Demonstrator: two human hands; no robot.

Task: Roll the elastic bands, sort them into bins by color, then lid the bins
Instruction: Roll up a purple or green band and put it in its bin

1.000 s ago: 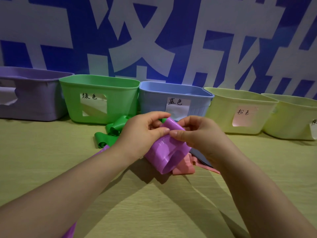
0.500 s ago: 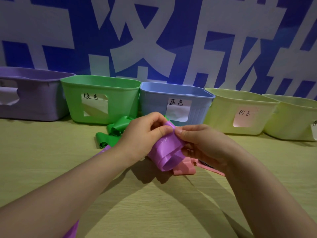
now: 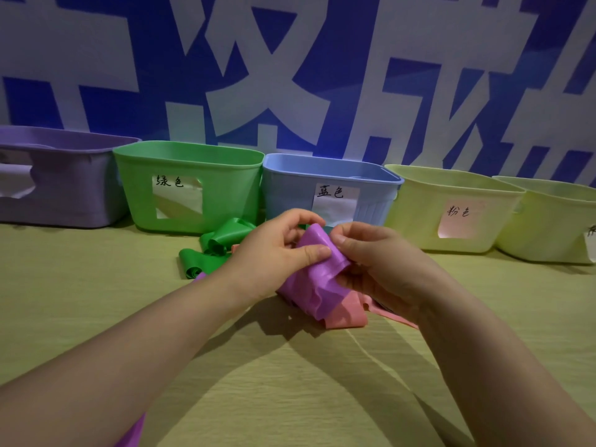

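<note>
I read early stage: left hand (image 3: 277,253), right hand (image 3: 382,266) pinch purple band (image 3: 317,280) mid-roll; green band (image 3: 222,245) at 10, pink band (image 3: 346,314) at 5 waiting.

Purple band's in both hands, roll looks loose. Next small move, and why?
Probably one more turn of the roll. The left hand and right hand both pinch the purple band, but its coil is loose and crumpled, and a purple tail shows at the lower left edge, so it seems not fully wound. The purple bin at far left can wait.
</note>
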